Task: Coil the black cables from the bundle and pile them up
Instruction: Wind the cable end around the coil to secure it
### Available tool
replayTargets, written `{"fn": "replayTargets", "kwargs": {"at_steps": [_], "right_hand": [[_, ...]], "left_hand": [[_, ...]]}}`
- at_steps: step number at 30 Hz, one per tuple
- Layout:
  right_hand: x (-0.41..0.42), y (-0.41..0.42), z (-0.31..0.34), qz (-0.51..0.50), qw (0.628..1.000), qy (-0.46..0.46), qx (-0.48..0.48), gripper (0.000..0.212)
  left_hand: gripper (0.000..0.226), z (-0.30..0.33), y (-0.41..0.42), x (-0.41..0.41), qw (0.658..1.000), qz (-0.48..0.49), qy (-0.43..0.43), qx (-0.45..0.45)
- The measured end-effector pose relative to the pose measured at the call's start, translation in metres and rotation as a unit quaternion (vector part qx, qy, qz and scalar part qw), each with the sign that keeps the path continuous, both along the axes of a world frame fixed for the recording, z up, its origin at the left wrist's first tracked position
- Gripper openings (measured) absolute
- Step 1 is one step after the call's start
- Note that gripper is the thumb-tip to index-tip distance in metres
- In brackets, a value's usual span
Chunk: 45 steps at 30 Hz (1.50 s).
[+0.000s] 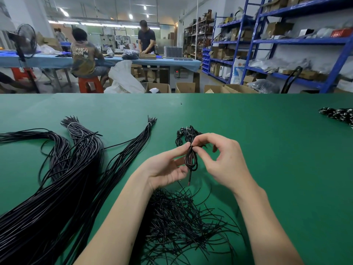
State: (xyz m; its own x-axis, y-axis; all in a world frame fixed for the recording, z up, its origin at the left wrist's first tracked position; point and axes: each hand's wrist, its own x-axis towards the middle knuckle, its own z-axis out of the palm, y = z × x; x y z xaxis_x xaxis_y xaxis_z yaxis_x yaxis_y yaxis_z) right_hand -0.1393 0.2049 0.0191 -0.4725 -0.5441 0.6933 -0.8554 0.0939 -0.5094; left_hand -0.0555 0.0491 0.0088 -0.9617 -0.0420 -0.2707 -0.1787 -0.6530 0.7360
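— How are the fingers (184, 148) set?
— A small oval coil (191, 159) of glossy black cable is pinched at its top by both the left hand (165, 169) and the right hand (223, 159), above the green tabletop (267, 150).
— And the rest?
— Finished coils (188, 135) are piled just behind the held coil; long tied bundles (76, 169) are spread well to its left; short black ties (181, 217) are heaped below it.
— Any writing?
— "UNKN OWN" is read on a seated person's shirt (81, 54).
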Motion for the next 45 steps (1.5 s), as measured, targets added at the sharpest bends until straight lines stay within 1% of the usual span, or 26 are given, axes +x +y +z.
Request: {"fn": "replayTargets", "kwargs": {"at_steps": [3, 5, 8, 10, 15, 19, 24, 28, 30, 32, 34, 37, 42, 45], "right_hand": [[-0.001, 0.001, -0.002, -0.004, 1.0, -0.006, 0.0, 0.018], [-0.002, 0.002, -0.002, -0.003, 1.0, -0.012, 0.0, 0.016], [-0.003, 0.001, 0.0, 0.002, 1.0, -0.015, -0.01, 0.015], [-0.002, 0.0, -0.001, 0.004, 1.0, -0.016, -0.021, 0.015], [-0.003, -0.001, -0.003, -0.002, 0.999, -0.006, -0.036, 0.009], [-0.002, -0.001, -0.004, -0.013, 0.999, 0.025, -0.046, 0.006], [0.001, -0.005, -0.008, -0.029, 0.997, 0.034, -0.065, 0.01], [0.002, -0.005, -0.01, -0.013, 0.996, -0.019, -0.086, 0.013], [0.001, -0.004, -0.009, 0.009, 0.995, -0.051, -0.084, 0.01], [0.0, -0.003, -0.009, 0.018, 0.991, -0.102, -0.084, 0.006], [0.0, -0.003, -0.011, 0.011, 0.984, -0.15, -0.096, 0.008], [-0.001, -0.005, -0.014, 0.036, 0.965, -0.228, -0.123, 0.006], [-0.002, -0.008, -0.01, 0.049, 0.941, -0.303, -0.139, 0.012], [-0.004, -0.001, -0.006, 0.091, 0.935, -0.321, -0.121, 0.01]], "left_hand": [[0.017, -0.002, 0.001, -0.001, 0.999, 0.018, 0.004, 0.043], [0.018, 0.0, 0.001, -0.002, 0.999, 0.023, 0.016, 0.02], [0.016, 0.004, 0.002, -0.002, 0.997, 0.038, 0.036, -0.051], [0.018, 0.005, 0.001, -0.002, 0.995, 0.044, 0.049, -0.073], [0.017, 0.008, 0.002, -0.002, 0.99, 0.068, 0.068, -0.102], [0.02, 0.012, 0.005, -0.003, 0.984, 0.097, 0.079, -0.126], [0.025, 0.012, 0.007, -0.003, 0.984, 0.1, 0.08, -0.123], [0.027, 0.011, 0.008, -0.003, 0.983, 0.1, 0.086, -0.129], [0.027, 0.011, 0.007, -0.004, 0.983, 0.102, 0.085, -0.128], [0.027, 0.01, 0.007, -0.004, 0.982, 0.101, 0.087, -0.131], [0.021, 0.009, 0.008, -0.004, 0.983, 0.095, 0.089, -0.129], [0.012, 0.01, 0.008, -0.002, 0.983, 0.079, 0.102, -0.131], [0.029, 0.011, 0.008, -0.001, 0.982, 0.06, 0.096, -0.148], [0.018, 0.011, 0.008, -0.001, 0.987, 0.056, 0.088, -0.122]]}}
